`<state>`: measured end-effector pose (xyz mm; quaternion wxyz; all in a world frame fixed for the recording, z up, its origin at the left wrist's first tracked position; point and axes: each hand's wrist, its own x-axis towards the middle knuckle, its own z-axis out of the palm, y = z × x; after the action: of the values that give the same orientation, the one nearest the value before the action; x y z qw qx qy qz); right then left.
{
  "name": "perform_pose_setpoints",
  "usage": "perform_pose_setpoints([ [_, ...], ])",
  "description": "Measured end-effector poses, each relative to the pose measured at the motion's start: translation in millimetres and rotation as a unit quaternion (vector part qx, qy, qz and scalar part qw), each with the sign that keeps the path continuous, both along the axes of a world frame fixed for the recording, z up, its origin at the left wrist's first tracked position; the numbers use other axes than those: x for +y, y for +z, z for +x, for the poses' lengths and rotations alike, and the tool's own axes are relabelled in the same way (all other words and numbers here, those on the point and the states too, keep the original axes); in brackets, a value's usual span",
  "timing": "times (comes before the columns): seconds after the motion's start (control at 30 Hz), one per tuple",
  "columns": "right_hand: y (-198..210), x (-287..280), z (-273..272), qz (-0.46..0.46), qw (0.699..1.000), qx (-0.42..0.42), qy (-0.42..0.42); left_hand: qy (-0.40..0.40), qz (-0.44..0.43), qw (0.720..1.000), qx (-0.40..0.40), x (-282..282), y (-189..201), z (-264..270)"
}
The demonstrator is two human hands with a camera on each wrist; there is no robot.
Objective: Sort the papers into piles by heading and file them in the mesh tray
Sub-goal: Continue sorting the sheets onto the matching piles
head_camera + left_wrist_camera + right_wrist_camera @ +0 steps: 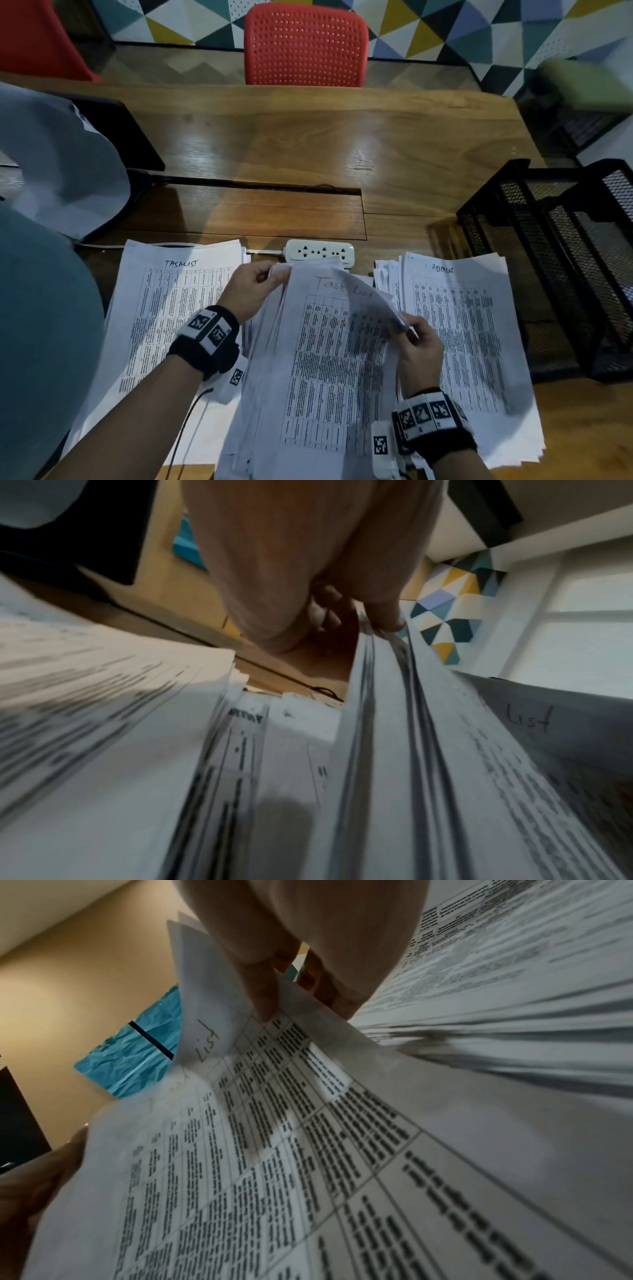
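Colours and patterns, desk and surrounds

White papers (329, 359) with black printed grids; brown wood-grain table (308, 137); black mesh tray (555, 246), right; white power strip (320, 251); red perforated chair (306, 48), far; wall panel (445, 27) of teal, yellow, blue, white triangles; black-and-white checkered wristbands (207, 330).

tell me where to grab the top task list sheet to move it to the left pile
Judging by its pose, take the top sheet by its raised right edge, from the right, where the right hand already pinches the curled-up corner. That corner stands clear of the stack that the left hand grips at its top left, so probably only one sheet comes away toward the left pile.
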<state>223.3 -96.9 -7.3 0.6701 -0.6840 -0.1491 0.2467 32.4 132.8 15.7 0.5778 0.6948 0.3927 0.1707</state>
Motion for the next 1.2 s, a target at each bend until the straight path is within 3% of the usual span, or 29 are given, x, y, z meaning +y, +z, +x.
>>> perform_pose_setpoints([
  [0.1,-3.1,0.0,0.3,0.021,1.0,-0.02,0.009,0.023,-0.101,0.995,0.0,-5.4,-3.6,-4.3],
  [0.2,-8.1,-3.1,1.4,0.048,0.999,0.012,0.015,0.057,-0.16,0.985,0.002,-11.1,-4.1,-4.5],
  [0.33,-13.3,-3.5,5.8,0.06,0.996,0.058,0.031,0.087,-0.169,0.982,0.018,-11.4,-9.4,-5.5],
  [0.6,-11.0,-3.4,8.0,0.121,0.97,0.191,0.087,0.068,-0.169,0.983,0.03,-9.0,-16.8,-9.8],
  [0.8,-12.6,-4.4,3.7,0.057,0.981,0.179,0.046,0.063,-0.188,0.98,0.016,-12.7,-14.2,-13.3],
  [0.9,-4.7,-3.0,2.9,0.061,0.974,0.201,0.079,0.05,-0.208,0.977,0.013,-12.7,-19.3,-14.0],
  [1.2,0.2,6.2,1.2,-0.091,0.967,0.218,0.1,-0.051,-0.236,0.969,0.044,-13.8,-14.2,-15.6],
])
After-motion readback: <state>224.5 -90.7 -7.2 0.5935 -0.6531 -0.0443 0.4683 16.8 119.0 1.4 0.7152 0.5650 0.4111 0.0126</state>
